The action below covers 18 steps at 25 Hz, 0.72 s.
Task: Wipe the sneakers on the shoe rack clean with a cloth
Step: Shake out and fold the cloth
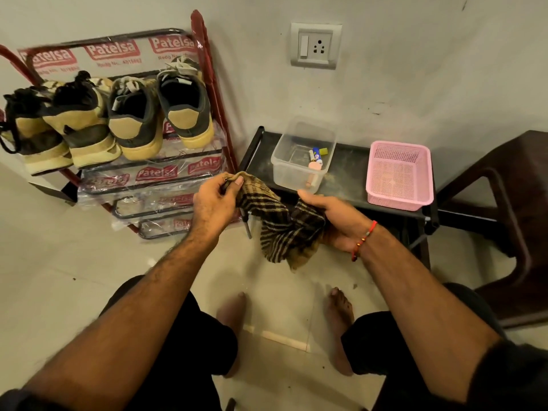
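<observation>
- In front of the person's knees, above the pale tile floor (74,262), 2 hands hold up a cloth (284,229).
- The cloth is dark brown with thin tan stripes that cross like a check. It looks soft and crumpled, and its lower end hangs down in folds between the hands.
- The left hand (212,203) pinches 1 top corner of the cloth between the thumb and the curled fingers.
- The right hand (335,221) lies palm up under the other end. Its thumb presses on top and its fingers curl round the cloth from below. A red bead bracelet (363,240) is on that wrist.
- To the left stands a red shoe rack (213,84) against the wall. Its shelves are wrapped in clear plastic with red "Patelsa" labels.
- 4 sneakers sit side by side on the upper shelf with their heels toward the person.
- The 2 on the right, the inner right sneaker (135,120) and the far right sneaker (186,105), are dark grey with tan heel patches, thick yellowish soles and pale laces.
- The 2 on the left, the far left sneaker (32,134) and the inner left sneaker (86,123), are tan and dark brown with black laces and pale soles. They tip over the front edge of the shelf.
- The cloth is lower than the sneakers and well apart from them.
- To the right is a low black table (350,164). On it are a clear box (299,155) with a few small things inside, and a pink basket (398,176).
- A brown plastic chair (510,203) is at the far right, and a wall socket (315,46) is above the table.
</observation>
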### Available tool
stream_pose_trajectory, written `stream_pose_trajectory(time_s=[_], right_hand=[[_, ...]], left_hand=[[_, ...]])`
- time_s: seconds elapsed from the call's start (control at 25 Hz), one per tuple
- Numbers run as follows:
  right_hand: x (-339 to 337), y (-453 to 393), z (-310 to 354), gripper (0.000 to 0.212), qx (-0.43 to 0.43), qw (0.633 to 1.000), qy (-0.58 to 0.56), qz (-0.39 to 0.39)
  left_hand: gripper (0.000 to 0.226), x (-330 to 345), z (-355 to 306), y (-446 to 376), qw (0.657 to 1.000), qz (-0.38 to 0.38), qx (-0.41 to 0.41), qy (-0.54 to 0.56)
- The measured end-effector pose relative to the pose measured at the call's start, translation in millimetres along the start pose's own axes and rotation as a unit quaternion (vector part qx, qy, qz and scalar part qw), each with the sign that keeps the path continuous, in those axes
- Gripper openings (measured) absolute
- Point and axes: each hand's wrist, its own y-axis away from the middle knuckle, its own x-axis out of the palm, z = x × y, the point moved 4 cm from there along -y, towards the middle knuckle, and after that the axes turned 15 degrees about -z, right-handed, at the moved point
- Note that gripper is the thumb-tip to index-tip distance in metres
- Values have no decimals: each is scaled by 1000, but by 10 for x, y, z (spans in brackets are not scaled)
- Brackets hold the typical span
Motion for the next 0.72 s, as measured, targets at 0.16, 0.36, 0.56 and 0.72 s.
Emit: stream_pose_trajectory(time_s=[0.16, 0.36, 0.56, 0.72], right_hand=[[-101, -119, 9, 43, -11, 993, -88, -81], [4, -126, -144, 46, 18, 995, -79, -66], [-101, -85, 17, 44, -20, 989, -108, -98], [-62, -30, 93, 52, -29, 986, -139, -91]], left_hand=[[13, -74, 11, 4, 996, -56, -50, 58], [18, 79, -269, 240, 996, 33, 66, 46], [27, -45, 39, 46, 952, -2, -211, 224], [41, -11, 390, 45, 885, 23, -368, 286]])
